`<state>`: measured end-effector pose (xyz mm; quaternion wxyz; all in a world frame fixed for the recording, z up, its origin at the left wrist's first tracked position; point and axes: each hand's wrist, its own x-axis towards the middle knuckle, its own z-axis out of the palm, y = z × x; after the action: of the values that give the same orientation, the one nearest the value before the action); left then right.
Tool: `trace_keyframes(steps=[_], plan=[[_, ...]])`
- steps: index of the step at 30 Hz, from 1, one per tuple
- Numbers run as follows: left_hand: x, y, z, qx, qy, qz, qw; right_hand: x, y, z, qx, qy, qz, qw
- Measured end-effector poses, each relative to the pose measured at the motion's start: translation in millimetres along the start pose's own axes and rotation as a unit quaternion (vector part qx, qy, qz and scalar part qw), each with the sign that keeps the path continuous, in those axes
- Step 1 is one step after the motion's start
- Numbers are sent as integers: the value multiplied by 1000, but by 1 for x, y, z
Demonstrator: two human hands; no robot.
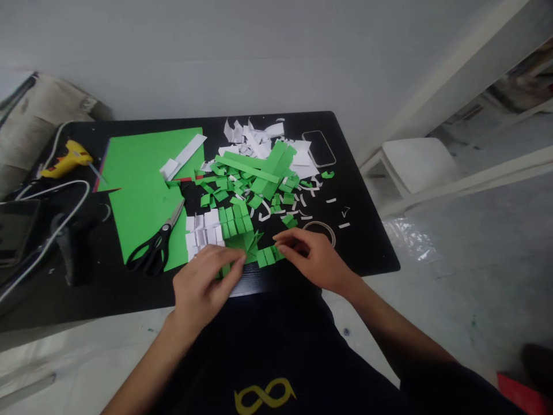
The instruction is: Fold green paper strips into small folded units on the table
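Both hands work at the front edge of a black table (pixel 371 253). My left hand (pixel 206 285) is closed, its fingers pinching a folded green paper piece (pixel 250 245) at the near edge. My right hand (pixel 311 256) is closed too, fingertips pressed on a short row of small green paper pieces (pixel 268 255). Just behind the hands lie rows of folded white pieces (pixel 203 230) and green pieces (pixel 235 222).
A heap of green and white paper scraps (pixel 259 167) fills the table's middle. Green sheets (pixel 147 184) lie at left with black scissors (pixel 156 246) on them. A yellow glue gun (pixel 67 158), cables and a dark device sit far left. A phone (pixel 318 147) and tape ring (pixel 322 227) lie right.
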<state>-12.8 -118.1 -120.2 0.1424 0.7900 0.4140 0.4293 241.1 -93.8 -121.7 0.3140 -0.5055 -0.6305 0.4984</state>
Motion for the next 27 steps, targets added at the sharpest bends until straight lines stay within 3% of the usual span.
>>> trace_keyframes(steps=[2,5,11,14,18,22,24,27], plan=[[-3,0,-2,37,-20,84,996,-1,-9,0,133,-39,70,988],[-5,-2,-5,76,-56,149,984,-2,-18,-2,226,-69,150,960],[4,-3,-10,110,-84,247,959,-2,-23,-8,231,-64,169,956],[6,-4,-10,107,-103,263,953,-2,-21,-8,222,-69,173,957],[5,-3,-4,88,-93,199,972,-1,-17,-5,234,-37,169,957],[9,7,11,103,-32,40,993,-2,-15,0,246,38,136,959],[12,13,19,109,-34,-21,993,-3,-16,4,256,64,128,956],[12,19,31,104,-41,-60,992,-4,-18,9,256,65,131,956]])
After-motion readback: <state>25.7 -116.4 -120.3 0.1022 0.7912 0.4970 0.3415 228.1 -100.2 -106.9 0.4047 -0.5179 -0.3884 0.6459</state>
